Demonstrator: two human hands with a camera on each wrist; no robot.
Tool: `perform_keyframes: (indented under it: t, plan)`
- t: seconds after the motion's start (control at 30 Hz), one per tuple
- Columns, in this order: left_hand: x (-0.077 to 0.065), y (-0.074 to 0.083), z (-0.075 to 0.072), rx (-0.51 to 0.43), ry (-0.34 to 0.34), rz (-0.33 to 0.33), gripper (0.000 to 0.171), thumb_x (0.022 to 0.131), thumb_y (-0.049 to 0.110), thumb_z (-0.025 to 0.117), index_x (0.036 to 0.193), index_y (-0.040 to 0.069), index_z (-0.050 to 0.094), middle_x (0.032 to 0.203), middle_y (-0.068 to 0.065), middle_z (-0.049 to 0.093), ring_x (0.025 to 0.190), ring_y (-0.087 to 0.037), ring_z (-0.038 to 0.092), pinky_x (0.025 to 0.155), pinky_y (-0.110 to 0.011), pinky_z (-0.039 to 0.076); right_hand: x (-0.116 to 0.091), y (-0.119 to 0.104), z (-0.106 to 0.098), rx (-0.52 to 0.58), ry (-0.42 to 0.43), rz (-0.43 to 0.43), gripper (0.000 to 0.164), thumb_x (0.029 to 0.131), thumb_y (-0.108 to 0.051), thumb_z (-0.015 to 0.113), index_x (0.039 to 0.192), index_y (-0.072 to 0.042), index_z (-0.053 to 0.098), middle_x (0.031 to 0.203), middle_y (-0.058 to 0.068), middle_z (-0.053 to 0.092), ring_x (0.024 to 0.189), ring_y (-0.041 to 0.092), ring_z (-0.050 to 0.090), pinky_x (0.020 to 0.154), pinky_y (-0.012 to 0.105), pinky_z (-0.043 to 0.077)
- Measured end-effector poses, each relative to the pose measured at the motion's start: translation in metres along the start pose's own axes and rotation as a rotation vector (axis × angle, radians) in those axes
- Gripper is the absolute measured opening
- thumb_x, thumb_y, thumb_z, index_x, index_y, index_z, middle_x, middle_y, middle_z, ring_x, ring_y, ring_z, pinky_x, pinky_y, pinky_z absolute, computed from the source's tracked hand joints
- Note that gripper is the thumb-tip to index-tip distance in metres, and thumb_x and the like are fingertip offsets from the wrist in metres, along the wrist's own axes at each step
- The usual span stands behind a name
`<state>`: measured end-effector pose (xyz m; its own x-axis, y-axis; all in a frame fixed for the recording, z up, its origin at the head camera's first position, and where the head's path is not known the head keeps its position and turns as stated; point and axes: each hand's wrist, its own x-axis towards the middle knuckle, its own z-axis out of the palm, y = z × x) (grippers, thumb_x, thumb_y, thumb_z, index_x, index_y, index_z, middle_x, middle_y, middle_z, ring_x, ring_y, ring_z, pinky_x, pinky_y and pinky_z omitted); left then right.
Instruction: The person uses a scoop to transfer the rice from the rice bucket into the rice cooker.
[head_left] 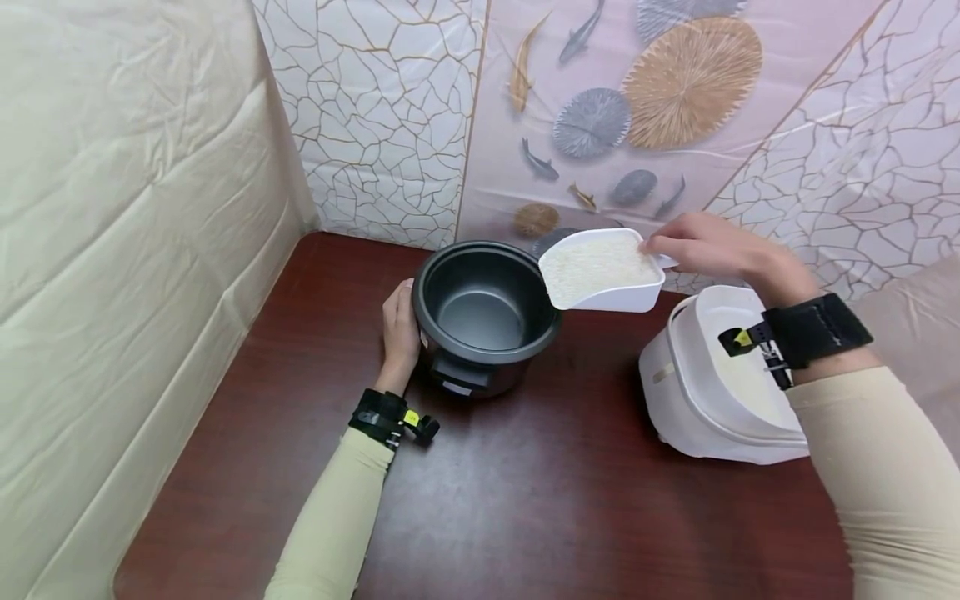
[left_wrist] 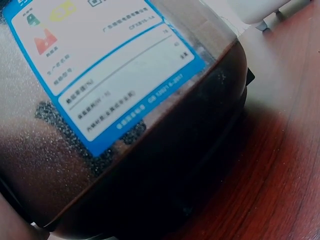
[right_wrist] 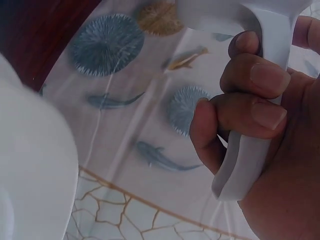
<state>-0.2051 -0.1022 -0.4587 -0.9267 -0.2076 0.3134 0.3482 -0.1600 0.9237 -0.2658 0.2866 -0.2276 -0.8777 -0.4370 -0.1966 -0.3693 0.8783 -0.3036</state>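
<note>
Clasping the scoop (head_left: 622, 300) of rice (head_left: 596, 262) in the right grip (head_left: 708, 242), resting the left grip (head_left: 400, 329) flat against the cooker (head_left: 491, 356); apparently at pouring stage, needing a leftward tip!

The head view looks down, close wrist views sharing its cooker (head_left: 483, 315) (left) and scoop (head_left: 626, 298) (right).

Both arms stretched forward. Left forearm (head_left: 330, 518) angled slightly inward, left hand (head_left: 401, 327) aligned roughly with it, fingertips hidden in head view. Right forearm (head_left: 873, 467) slanted strongly inward, right hand (head_left: 708, 243) carried higher in view than left. Right fingers (right_wrist: 270, 77) curled in firm grip, nails exposed to wrist view. Both forearms sleeved, wrists strapped in black.
</note>
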Motion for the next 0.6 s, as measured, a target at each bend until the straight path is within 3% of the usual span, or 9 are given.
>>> perform_keyframes:
  t: [0.1,0.33,0.6]
  plan:
    - [0.0,0.0,0.0,-0.002,0.005,0.0,0.042,0.116,0.02,0.037,0.098,-0.011,0.061,0.058,-0.003,0.046,0.037,-0.012,0.036,0.039,-0.03,0.038,0.005,-0.006,0.003,-0.02,-0.002,-0.002,0.04,0.109,-0.04,0.052,0.108,-0.012,0.081,0.096,0.005,0.066,0.089,0.022,0.058,0.078,0.036,0.047]
    - [0.001,-0.002,0.001,0.015,0.015,0.018,0.041,0.115,0.019,0.039,0.093,-0.008,0.061,0.063,0.0,0.049,0.043,-0.012,0.037,0.046,-0.029,0.038,0.021,-0.02,0.01,-0.058,-0.003,-0.073,0.038,0.109,-0.039,0.053,0.092,-0.015,0.077,0.067,-0.003,0.044,0.066,0.019,0.048,0.065,0.035,0.039]
    - [0.001,-0.002,0.0,-0.015,0.006,0.009,0.044,0.116,0.023,0.039,0.093,-0.009,0.06,0.059,-0.002,0.046,0.04,-0.014,0.036,0.043,-0.033,0.038,0.039,-0.037,0.02,-0.048,0.002,-0.126,0.038,0.108,-0.037,0.053,0.089,-0.015,0.078,0.068,-0.004,0.043,0.07,0.02,0.047,0.064,0.036,0.037]
